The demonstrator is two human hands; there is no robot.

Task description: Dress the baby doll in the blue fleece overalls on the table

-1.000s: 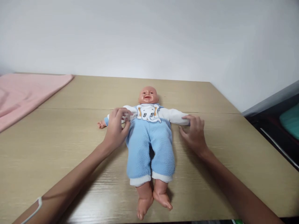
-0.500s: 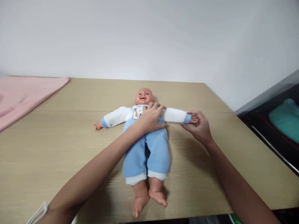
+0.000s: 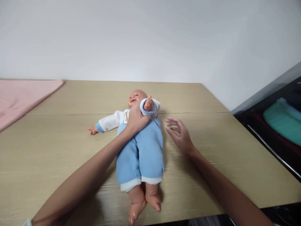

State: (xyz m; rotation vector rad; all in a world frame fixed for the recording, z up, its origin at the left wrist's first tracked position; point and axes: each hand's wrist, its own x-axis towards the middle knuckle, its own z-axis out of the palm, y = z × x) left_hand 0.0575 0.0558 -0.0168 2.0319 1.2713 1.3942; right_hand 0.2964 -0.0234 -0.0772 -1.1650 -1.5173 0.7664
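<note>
A baby doll (image 3: 141,150) in blue fleece trousers and a white top lies on its back on the wooden table (image 3: 211,150), head away from me. My left hand (image 3: 136,117) is closed round the doll's upper arm on its right side of the picture, holding that sleeve raised over the chest so the small hand points up. The doll's other arm lies stretched out to the left. My right hand (image 3: 178,133) hovers just right of the doll, fingers apart and slightly curled, holding nothing.
A pink blanket (image 3: 21,97) covers the table's far left corner. A white wall stands behind the table. To the right, past the table's edge, a dark shelf holds a folded teal cloth (image 3: 282,119).
My left hand has moved from the doll's chest to its arm and lifted it over the body. My right hand has let go of the doll's wrist and drawn back. The doll has tilted slightly left.
</note>
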